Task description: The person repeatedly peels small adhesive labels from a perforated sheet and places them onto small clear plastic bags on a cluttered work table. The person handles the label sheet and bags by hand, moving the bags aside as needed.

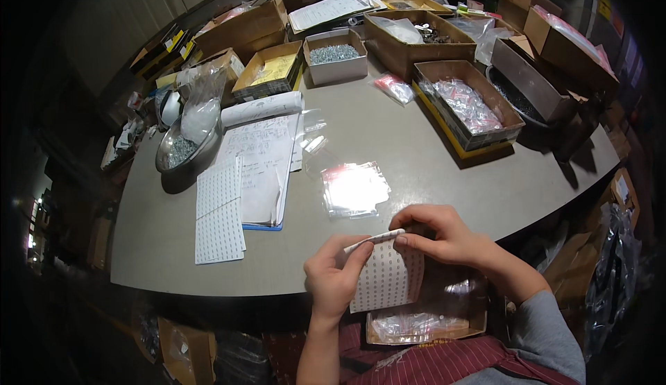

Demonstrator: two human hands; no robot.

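Note:
Between both hands, just off the table's front edge, hangs a white sheet of printed labels (385, 277) with its top edge bent over. My left hand (334, 270) pinches the left end of that bent edge between thumb and fingers. My right hand (437, 234) grips its right end, thumb in front. Beyond the hands lies a stack of clear zip bags (355, 189), shining under the light. Two more label sheets (218, 211) rest at the left, overlapping a clipboard with papers (258, 166).
A metal bowl of small screws (182, 150) stands at the left. Farther back are a white box of screws (336, 55), a brown carton (420, 35) and a box of filled small bags (468, 104). A low box with bags (424, 326) sits below my hands, under the table edge.

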